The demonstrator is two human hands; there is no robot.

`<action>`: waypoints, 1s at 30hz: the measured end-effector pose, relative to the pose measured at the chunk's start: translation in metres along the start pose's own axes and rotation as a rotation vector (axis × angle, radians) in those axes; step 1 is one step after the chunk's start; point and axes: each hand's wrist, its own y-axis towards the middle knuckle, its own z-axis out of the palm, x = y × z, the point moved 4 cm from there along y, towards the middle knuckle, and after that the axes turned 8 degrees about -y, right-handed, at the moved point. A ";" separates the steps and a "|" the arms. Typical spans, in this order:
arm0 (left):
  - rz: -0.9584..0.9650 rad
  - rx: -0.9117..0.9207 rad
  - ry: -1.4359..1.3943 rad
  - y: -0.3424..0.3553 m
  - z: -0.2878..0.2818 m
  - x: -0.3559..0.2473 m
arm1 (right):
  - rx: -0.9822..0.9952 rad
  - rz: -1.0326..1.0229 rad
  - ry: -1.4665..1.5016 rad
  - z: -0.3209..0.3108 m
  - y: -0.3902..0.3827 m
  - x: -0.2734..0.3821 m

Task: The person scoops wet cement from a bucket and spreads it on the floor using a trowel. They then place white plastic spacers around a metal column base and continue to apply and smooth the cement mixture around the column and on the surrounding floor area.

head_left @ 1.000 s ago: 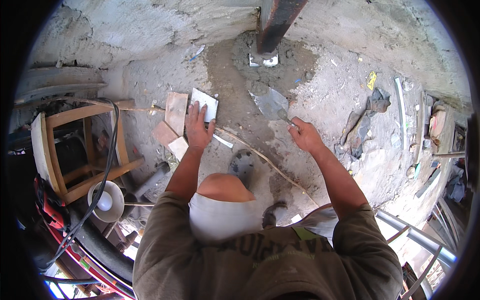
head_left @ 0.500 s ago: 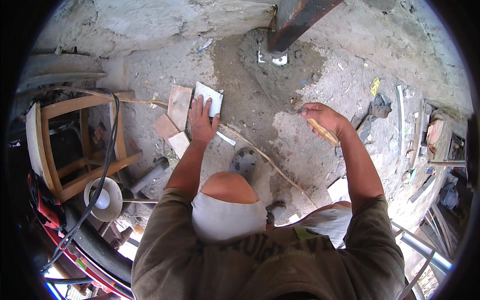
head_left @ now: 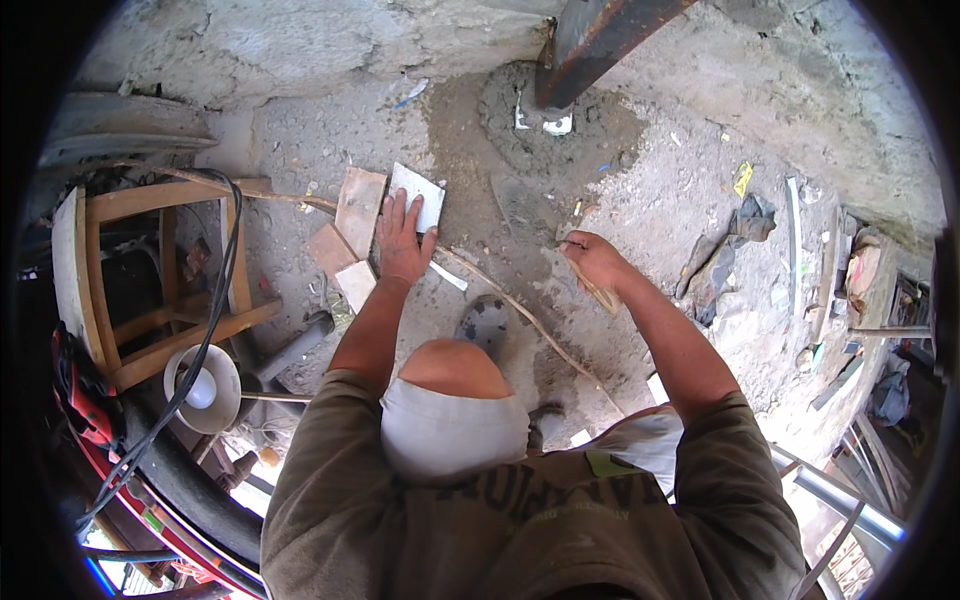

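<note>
My left hand lies with fingers stretched out on a white square tile, at the edge of a small group of tile pieces. Reddish-brown tile pieces lie just left of it. In my right hand is a trowel, its wooden handle pointing back toward me. The grey trowel blade is low over the damp ground and blends with it. Beyond the blade, wet grey mortar surrounds the foot of a rusty metal post.
A thin stick crosses the floor between my arms. At left stand a wooden frame, a round white lamp and a black cable. Dark cloth and scraps lie at right. Rough walls border the far side.
My right hand has moved left and slightly nearer me with the trowel, and the blade has shifted away from the post. My left hand stays on the white tile.
</note>
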 end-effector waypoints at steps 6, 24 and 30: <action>0.007 -0.006 -0.012 0.003 0.002 -0.004 | -0.282 -0.078 0.069 0.011 0.033 0.001; 0.023 -0.023 0.016 -0.001 0.005 0.005 | 0.385 -0.271 0.241 0.019 -0.046 0.065; 0.021 -0.026 -0.011 0.004 0.003 -0.005 | 0.137 -0.126 0.668 0.003 -0.016 0.040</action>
